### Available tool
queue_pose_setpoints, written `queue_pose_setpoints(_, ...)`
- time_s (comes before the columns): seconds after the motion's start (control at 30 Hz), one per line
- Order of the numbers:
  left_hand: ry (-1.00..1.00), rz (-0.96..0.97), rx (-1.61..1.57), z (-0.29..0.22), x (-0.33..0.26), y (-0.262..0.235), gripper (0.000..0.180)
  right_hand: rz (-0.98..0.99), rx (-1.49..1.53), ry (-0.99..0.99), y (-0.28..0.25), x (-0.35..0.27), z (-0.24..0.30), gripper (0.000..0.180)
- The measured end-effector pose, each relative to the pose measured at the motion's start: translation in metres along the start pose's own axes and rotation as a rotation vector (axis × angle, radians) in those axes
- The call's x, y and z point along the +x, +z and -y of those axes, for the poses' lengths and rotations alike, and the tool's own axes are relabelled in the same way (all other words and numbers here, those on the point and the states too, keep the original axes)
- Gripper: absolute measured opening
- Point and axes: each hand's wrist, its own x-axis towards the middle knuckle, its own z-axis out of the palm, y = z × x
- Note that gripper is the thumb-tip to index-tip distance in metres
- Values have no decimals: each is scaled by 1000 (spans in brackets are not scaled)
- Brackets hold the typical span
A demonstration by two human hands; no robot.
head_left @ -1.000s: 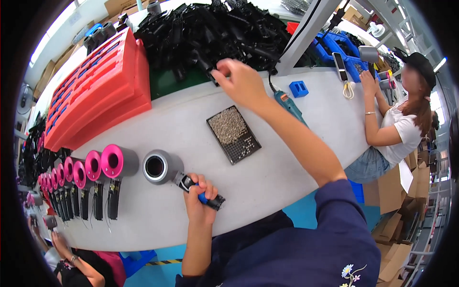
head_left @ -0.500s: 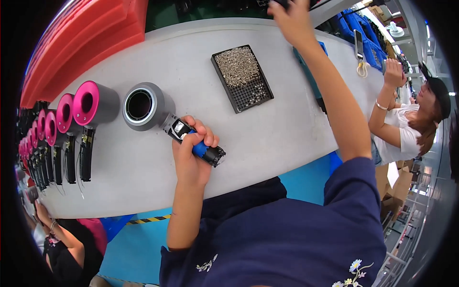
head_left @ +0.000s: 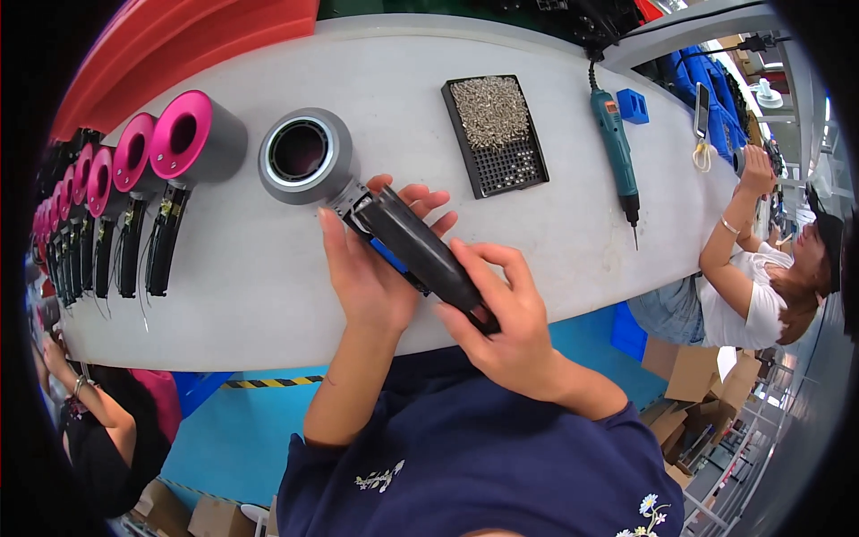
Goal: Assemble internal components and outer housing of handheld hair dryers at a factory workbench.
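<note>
A grey hair dryer [head_left: 329, 152] rests its round head on the white table, with its open handle slanting toward me. My left hand [head_left: 371, 277] cradles that handle from below, thumb on one side and fingers loosely extended on the other. Blue parts [head_left: 388, 255] show along the handle's exposed inside. Between thumb and fingers, my right hand [head_left: 510, 327] grips the lower end of a long black handle cover [head_left: 420, 246]. The cover lies over the handle, lined up along it; whether it is seated cannot be made out.
Several grey dryers with pink rings [head_left: 183, 134] line the table's left side. A black tray [head_left: 483, 183] of small metal screws sits ahead, with a teal electric screwdriver [head_left: 617, 152] and blue block [head_left: 633, 106] to its right. Red foam [head_left: 188, 49] borders the far left. Co-workers are on both sides.
My right hand has come back from the far edge with the black cover and laid it over the handle. My left hand's grip has loosened. The view has shifted, revealing the screwdriver.
</note>
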Motion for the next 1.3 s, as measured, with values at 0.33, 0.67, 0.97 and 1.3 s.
queue_pose_setpoints(0.33,-17,-109,144,7,-1,-2,27,13,-477,-108,22,6,-7,54)
queue_pose_setpoints(0.67,2,-177,172,1,-3,14,15,75,-613,-142,21,6,-1,63)
queue_pose_setpoints(0.97,82,173,420,-20,-5,20,52,-50,105,-155,25,21,-35,47)
queue_pose_setpoints(1.3,-28,205,848,-15,14,31,49,372,1220,399,-5,8,-45,43)
